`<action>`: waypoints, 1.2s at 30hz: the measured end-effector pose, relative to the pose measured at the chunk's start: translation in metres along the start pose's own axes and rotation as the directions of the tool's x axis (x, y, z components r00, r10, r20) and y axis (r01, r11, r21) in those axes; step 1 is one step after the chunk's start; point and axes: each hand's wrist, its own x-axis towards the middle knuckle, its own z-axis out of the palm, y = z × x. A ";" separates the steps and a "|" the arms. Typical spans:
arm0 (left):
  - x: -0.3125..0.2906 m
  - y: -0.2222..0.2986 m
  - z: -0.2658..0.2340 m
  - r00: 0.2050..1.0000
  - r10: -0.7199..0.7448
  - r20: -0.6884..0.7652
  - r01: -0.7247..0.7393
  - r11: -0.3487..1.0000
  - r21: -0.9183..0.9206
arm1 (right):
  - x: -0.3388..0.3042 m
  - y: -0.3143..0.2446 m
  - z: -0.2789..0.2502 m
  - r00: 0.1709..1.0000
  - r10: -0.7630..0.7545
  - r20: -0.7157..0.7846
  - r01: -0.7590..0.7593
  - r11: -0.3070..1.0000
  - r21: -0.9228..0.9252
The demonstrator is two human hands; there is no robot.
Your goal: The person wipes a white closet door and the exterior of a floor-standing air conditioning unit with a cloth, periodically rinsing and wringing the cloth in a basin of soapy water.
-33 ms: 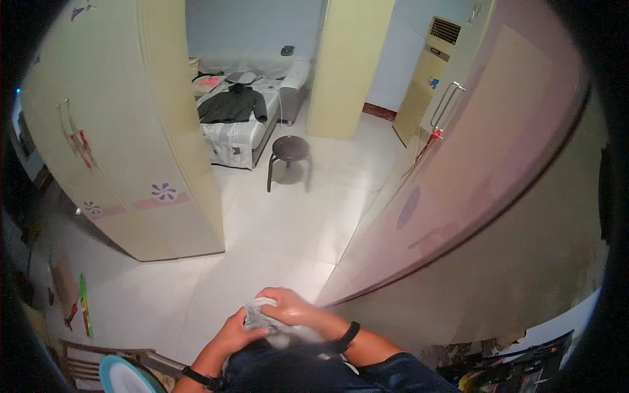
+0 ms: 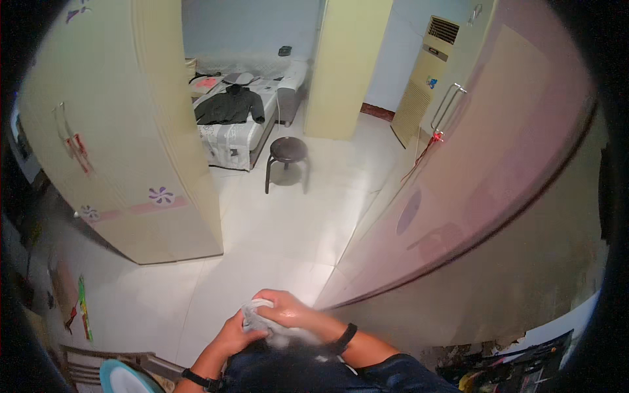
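A crumpled whitish-grey cloth (image 2: 255, 319) is bunched between my two hands, close in front of my body at the lower middle. My left hand (image 2: 236, 335) grips its left side, with the thumb lying along the near edge. From the right, my right hand (image 2: 283, 308) closes over the top of the cloth, fingers curled round it. Part of the fabric hangs below the hands toward my dark shirt, where it blurs. Each wrist wears a dark band.
A cream wardrobe (image 2: 164, 226) stands at the left, a pink-panelled cabinet (image 2: 452, 216) at the right. Between them, a dark round stool (image 2: 288, 150) stands before a bed (image 2: 252, 141) bearing a dark jacket (image 2: 230, 105). A teal-rimmed basin (image 2: 113, 367) sits at lower left beside a wooden chair (image 2: 72, 357).
The view has shifted very slightly. Both hands keep the same grip on the cloth.
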 end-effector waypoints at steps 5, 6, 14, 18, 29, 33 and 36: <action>0.068 -0.011 -0.035 1.000 0.003 0.023 -0.003 1.000 -0.016 | 0.061 0.018 -0.025 0.996 0.024 -0.087 -0.023 1.000 0.018; 0.083 -0.013 -0.045 0.999 -0.017 0.031 0.018 1.000 -0.025 | 0.074 0.018 -0.034 0.994 0.022 -0.104 -0.020 1.000 0.019; 0.212 0.023 -0.132 0.960 -0.111 0.256 0.091 0.992 0.088 | 0.139 -0.016 -0.124 0.929 0.138 -0.344 -0.167 0.984 -0.057; 0.262 0.048 -0.152 0.922 -0.061 0.381 0.131 0.978 -0.160 | 0.147 -0.020 -0.162 0.910 0.114 -0.399 -0.160 0.984 -0.084; 0.445 0.077 -0.155 0.830 -0.029 0.557 0.247 0.914 -0.321 | 0.216 0.042 -0.316 0.911 0.173 -0.375 -0.133 0.983 0.128; 0.498 0.134 -0.138 0.814 0.006 0.580 0.302 0.850 -0.432 | 0.247 0.049 -0.388 0.930 0.030 -0.367 0.030 0.987 0.158; 0.545 0.154 -0.127 0.841 -0.029 0.540 0.306 0.848 -0.432 | 0.270 0.054 -0.445 0.918 -0.113 -0.379 0.138 0.990 0.041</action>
